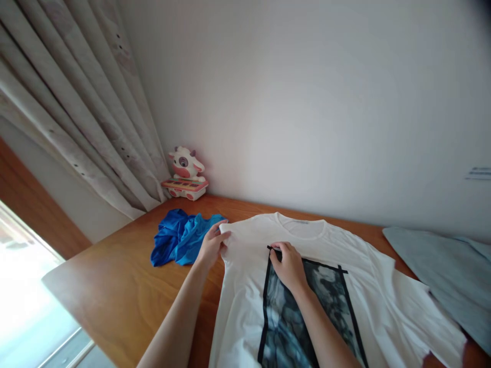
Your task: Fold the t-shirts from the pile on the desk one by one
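A white T-shirt [245, 286] with a dark, black-bordered print [330, 286] lies spread on the wooden table, its neckline toward the wall. My left hand [213, 243] pinches the edge of its left sleeve. Lower on the chest, my right hand [286, 263] rests at the upper left corner of the print, thumb and fingers pressed together on the fabric. A crumpled blue cloth [184, 237] sits just left of my left hand.
A cow-shaped toy with a keyboard [187, 179] stands at the table's back left corner, by the curtain [84, 102]. Grey-blue fabric [441, 266] lies at the right, along the wall. The wooden table's [126, 286] left edge borders a bright window area.
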`<state>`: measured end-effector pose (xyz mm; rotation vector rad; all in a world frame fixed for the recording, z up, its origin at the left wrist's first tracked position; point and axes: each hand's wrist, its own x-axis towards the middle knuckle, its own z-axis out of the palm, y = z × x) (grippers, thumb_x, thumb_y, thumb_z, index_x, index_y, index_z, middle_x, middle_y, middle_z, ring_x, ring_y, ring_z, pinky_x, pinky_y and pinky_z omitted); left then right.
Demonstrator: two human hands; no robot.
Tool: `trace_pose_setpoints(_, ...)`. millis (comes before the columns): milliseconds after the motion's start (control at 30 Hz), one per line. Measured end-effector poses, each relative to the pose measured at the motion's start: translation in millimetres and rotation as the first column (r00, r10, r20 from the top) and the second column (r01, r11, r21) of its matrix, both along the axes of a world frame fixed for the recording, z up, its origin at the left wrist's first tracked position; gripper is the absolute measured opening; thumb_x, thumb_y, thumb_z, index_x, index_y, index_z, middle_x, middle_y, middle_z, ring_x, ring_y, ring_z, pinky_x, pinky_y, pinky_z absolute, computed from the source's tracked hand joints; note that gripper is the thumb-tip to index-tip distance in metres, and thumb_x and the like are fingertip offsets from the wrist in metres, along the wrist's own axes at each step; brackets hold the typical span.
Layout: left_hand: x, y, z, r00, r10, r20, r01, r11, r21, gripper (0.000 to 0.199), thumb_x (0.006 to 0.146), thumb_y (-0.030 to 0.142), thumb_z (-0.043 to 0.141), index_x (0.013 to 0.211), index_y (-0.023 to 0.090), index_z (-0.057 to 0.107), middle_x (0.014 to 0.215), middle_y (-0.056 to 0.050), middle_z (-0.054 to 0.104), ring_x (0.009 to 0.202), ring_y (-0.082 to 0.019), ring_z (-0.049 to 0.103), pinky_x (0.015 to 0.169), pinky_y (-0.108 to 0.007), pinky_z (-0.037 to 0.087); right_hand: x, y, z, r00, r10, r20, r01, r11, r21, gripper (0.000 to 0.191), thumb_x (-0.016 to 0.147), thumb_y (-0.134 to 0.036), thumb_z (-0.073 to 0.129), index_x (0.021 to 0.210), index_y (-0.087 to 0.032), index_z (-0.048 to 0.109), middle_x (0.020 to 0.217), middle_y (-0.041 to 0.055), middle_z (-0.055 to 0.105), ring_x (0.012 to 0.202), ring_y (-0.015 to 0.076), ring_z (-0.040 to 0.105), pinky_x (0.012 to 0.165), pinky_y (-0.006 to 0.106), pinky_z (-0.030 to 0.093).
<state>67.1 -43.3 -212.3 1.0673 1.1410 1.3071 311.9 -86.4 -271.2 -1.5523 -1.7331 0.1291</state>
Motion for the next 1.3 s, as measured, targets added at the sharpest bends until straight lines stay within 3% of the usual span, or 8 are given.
trace_pose_setpoints(67,-3.3,1.1,-1.0,0.945,0.141,-0.296,-0.129,0.990,0.061,0.058,0.074,0.042,0.073,0.127,0.021,0.060,0.097,-0.006,0.074,0.081,-0.024,0.070,0.072,-0.032,0.054,-0.4,-0.1,-0.8,1.000,0.009,-0.002,-0.009,1.000,0.015,0.018,0.093,-0.025,0.052,0.101,-0.021,0.067,0.104,0.0088,0.072,0.099,0.0240,0.066,0.093,0.037,0.048)
trace_pose_setpoints(167,-8.8,-3.3,-0.9,0.575,0.263,-0.775,-0.201,0.963,0.177,0.054,0.085,0.047,0.065,0.132,0.023,0.059,0.109,-0.011,0.075,0.101,-0.032,0.071,0.084,-0.038,0.052,-0.6,-0.9,-1.1,1.000,0.012,0.004,-0.012,1.000,0.023,0.019,0.092,-0.025,0.052,0.102,-0.020,0.067,0.103,0.0092,0.072,0.098,0.0243,0.066,0.093,0.038,0.048)
trace_pose_setpoints(300,-15.2,-12.1,1.0,0.240,0.099,-0.966,-0.204,0.978,0.049,0.058,0.084,0.066,0.059,0.113,0.017,0.066,0.099,-0.018,0.075,0.102,-0.040,0.070,0.083,-0.042,0.050,0.0,-1.5,-0.6,0.999,0.009,0.030,-0.010,1.000,0.012,0.020,0.092,-0.025,0.052,0.103,-0.019,0.067,0.104,0.0096,0.071,0.100,0.0248,0.065,0.094,0.038,0.048)
trace_pose_setpoints(433,-21.3,-10.5,2.8,0.390,0.057,-0.919,-0.139,0.990,0.002,0.033,0.080,0.052,0.068,0.070,0.022,0.060,0.072,-0.007,0.068,0.084,-0.031,0.070,0.068,-0.031,0.045,-1.9,-3.0,0.4,0.997,0.007,0.071,-0.006,1.000,-0.017,0.023,0.092,-0.024,0.050,0.106,-0.019,0.067,0.108,0.0106,0.071,0.104,0.0251,0.065,0.098,0.039,0.047)
trace_pose_setpoints(567,-26.8,-3.7,3.3,0.482,0.110,-0.869,-0.167,0.985,0.032,0.009,0.085,0.026,0.057,0.077,0.022,0.055,0.066,0.002,0.060,0.070,-0.021,0.065,0.057,-0.025,0.040,-8.0,-8.6,2.8,0.990,0.027,0.136,-0.019,0.998,-0.057,0.035,0.093,-0.032,0.055,0.122,-0.018,0.066,0.130,0.0145,0.068,0.126,0.0316,0.057,0.113,0.053,0.034)
trace_pose_setpoints(933,-4.6,-11.2,0.5,0.140,0.348,-0.927,-0.022,0.937,0.348,0.032,0.093,0.019,0.049,0.123,0.019,0.061,0.132,-0.015,0.063,0.122,-0.034,0.057,0.100,-0.046,0.048,-15.5,-17.0,10.4,0.948,0.063,0.313,0.004,0.977,-0.211,0.061,0.095,-0.054,0.055,0.144,-0.018,0.056,0.156,0.0197,0.048,0.147,0.0389,0.039,0.118,0.066,0.021)
trace_pose_setpoints(1133,74.9,33.0,-9.7,0.180,0.094,-0.979,0.352,0.923,0.154,0.039,0.100,0.023,0.040,0.136,0.020,0.057,0.139,-0.009,0.063,0.131,-0.021,0.056,0.113,-0.033,0.041,-13.3,-13.6,6.0,0.984,-0.012,0.179,0.010,1.000,0.011,0.038,0.100,-0.039,0.048,0.128,-0.018,0.064,0.139,0.0161,0.064,0.135,0.0307,0.054,0.118,0.060,0.028)
trace_pose_setpoints(1300,104.7,65.7,-31.2,0.098,-0.013,-0.995,0.337,0.941,0.021,0.049,0.102,0.041,0.039,0.143,0.016,0.051,0.157,-0.018,0.046,0.147,-0.035,0.039,0.119,-0.058,0.029,-12.3,-10.8,14.5,0.988,0.040,0.147,-0.053,0.995,0.086,0.024,0.098,-0.029,0.049,0.109,-0.021,0.069,0.123,0.0122,0.070,0.120,0.0267,0.062,0.115,0.053,0.033)
